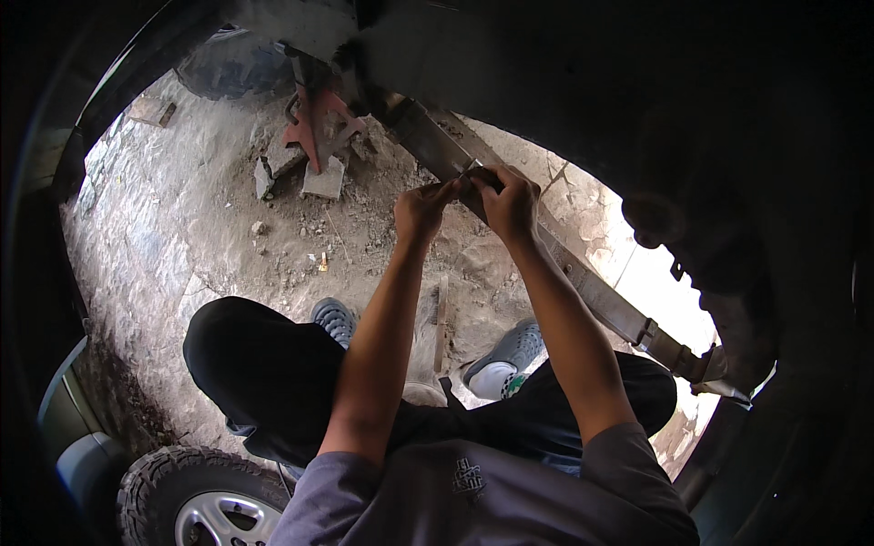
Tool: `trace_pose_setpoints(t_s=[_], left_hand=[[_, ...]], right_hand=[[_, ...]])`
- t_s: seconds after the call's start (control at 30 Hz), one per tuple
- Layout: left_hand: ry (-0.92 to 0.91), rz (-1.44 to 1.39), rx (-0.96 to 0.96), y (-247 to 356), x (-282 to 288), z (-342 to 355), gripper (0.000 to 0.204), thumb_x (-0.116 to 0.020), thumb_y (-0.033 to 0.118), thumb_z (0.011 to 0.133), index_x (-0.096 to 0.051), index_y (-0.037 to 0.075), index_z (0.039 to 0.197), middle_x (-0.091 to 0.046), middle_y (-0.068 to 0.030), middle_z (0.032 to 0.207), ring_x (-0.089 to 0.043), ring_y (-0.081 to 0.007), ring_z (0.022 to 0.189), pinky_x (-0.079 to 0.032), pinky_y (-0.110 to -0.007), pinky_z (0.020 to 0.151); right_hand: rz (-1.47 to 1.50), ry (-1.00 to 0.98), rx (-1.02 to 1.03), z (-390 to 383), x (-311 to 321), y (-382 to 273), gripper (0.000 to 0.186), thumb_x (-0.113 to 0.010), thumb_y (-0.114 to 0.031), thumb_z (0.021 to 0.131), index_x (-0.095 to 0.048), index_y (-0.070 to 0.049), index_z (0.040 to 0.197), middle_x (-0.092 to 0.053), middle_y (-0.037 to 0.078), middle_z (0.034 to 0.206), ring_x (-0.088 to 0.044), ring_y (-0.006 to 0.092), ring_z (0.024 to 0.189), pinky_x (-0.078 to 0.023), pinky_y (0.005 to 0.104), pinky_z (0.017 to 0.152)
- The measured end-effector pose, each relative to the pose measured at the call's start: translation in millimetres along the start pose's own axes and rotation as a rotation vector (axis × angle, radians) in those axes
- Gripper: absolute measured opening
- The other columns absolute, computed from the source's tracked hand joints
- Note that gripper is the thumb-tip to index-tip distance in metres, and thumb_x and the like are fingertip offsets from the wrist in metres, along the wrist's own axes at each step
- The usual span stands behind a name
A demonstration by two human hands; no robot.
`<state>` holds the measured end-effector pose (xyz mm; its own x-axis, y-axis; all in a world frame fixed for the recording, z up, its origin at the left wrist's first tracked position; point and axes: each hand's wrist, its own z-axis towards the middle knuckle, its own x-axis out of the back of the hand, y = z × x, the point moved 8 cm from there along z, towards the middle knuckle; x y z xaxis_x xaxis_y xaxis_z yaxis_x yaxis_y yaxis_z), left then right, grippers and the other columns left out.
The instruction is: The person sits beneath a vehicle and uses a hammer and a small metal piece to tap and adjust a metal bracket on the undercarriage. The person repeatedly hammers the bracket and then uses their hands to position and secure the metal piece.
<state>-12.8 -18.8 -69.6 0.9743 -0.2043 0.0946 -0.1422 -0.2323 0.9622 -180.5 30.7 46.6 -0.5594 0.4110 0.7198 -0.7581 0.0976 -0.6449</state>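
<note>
At the lower left a knobbly black tyre on a silver alloy wheel (202, 505) stands on the stony dirt ground (164, 237). Further up, a red metal jack stand (314, 127) rests on grey stone blocks (323, 180). The left hand (421, 207) pinches its fingers narrow against the long rusty steel leaf spring (601, 296), which runs diagonally from upper middle to lower right. The right hand (508, 202) touches the left one and curls closed around the spring's edge.
</note>
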Motion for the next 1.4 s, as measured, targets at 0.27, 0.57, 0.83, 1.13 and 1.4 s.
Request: trace_pose_setpoints(t_s=[0.27, 0.57, 0.83, 1.13, 1.4], left_hand=[[0.102, 0.019, -0.141, 10.6, -5.7, -8.1, 0.047, -0.079, 0.054, 0.09, -0.084, 0.01, 0.107, -0.081, -0.0135, 0.094, -0.079, -0.0278, 0.09, -0.058, -0.037, 0.08], [0.035, 0.032, -0.033, 19.7, 4.1, -7.3, 0.052, -0.082, 0.056, 0.087, -0.084, 0.008, 0.108, -0.081, -0.0146, 0.098, -0.079, -0.0265, 0.094, -0.058, -0.037, 0.083], [-0.004, 0.086, -0.036, 19.2, -3.2, -7.3, 0.05, -0.081, 0.05, 0.091, -0.082, 0.004, 0.112, -0.082, -0.0099, 0.099, -0.075, -0.0166, 0.093, -0.055, -0.033, 0.084], [-0.009, 0.085, -0.026, 5.1, 4.4, 2.5, 0.056, -0.083, 0.06, 0.084, -0.084, 0.01, 0.109, -0.081, -0.0149, 0.096, -0.078, -0.0286, 0.09, -0.057, -0.04, 0.082], [-0.131, -0.179, 0.012, -2.6, -4.4, 9.2, 0.055, -0.087, 0.057, 0.081, -0.084, 0.009, 0.108, -0.081, -0.012, 0.097, -0.076, -0.02, 0.089, -0.056, -0.035, 0.081]], right_hand=[[0.035, 0.058, -0.008, 12.7, -8.0, -6.1, 0.028, -0.082, -0.027, 0.087, -0.08, -0.009, 0.108, -0.077, 0.013, 0.1, -0.073, 0.0334, 0.098, -0.049, 0.043, 0.094], [-0.01, 0.053, 0.032, 2.3, 6.0, 0.2, 0.021, -0.084, -0.022, 0.086, -0.082, -0.007, 0.101, -0.079, 0.013, 0.095, -0.077, 0.0289, 0.089, -0.058, 0.038, 0.084], [-0.048, 0.114, 0.116, 16.0, -4.3, -15.7, 0.02, -0.083, -0.023, 0.087, -0.083, -0.01, 0.101, -0.079, 0.012, 0.096, -0.077, 0.0284, 0.088, -0.057, 0.0372, 0.084], [0.0, 0.034, 0.162, 16.8, -13.3, -42.1, 0.022, -0.083, -0.021, 0.087, -0.082, -0.01, 0.106, -0.077, 0.015, 0.095, -0.075, 0.0333, 0.086, -0.057, 0.042, 0.084], [0.109, -0.062, -0.034, 26.1, -7.0, -24.1, 0.028, -0.083, -0.026, 0.086, -0.08, -0.008, 0.109, -0.077, 0.016, 0.101, -0.072, 0.034, 0.097, -0.053, 0.0434, 0.092]])
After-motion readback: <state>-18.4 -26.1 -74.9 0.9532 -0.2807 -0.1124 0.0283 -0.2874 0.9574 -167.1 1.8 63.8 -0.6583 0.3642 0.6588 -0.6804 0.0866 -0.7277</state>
